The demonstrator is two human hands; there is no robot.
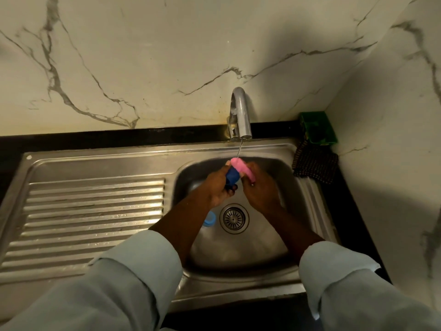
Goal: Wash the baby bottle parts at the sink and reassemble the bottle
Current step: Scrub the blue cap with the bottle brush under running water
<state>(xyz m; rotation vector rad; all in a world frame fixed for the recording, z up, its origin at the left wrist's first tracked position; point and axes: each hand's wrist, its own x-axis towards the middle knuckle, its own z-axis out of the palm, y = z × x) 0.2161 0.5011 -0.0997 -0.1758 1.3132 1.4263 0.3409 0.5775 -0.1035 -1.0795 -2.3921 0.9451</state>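
The washing is not finished. In the middle of the frame, the left hand (pixel 218 185) grips a dark blue bottle part (pixel 232 176), and the right hand (pixel 259 187) holds a pink part (pixel 241 167) under a thin stream from the tap (pixel 241 115). A light blue ring (pixel 210 218) waits low in the sink (pixel 238 259). Putting the bottle together is left. The sink walls are close; the ribbed surface (pixel 90 211) at left has room.

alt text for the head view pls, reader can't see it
Over a steel sink, the left hand grips a blue bottle part and the right hand holds a pink piece under the faucet's thin stream. A light-blue ring lies near the drain.
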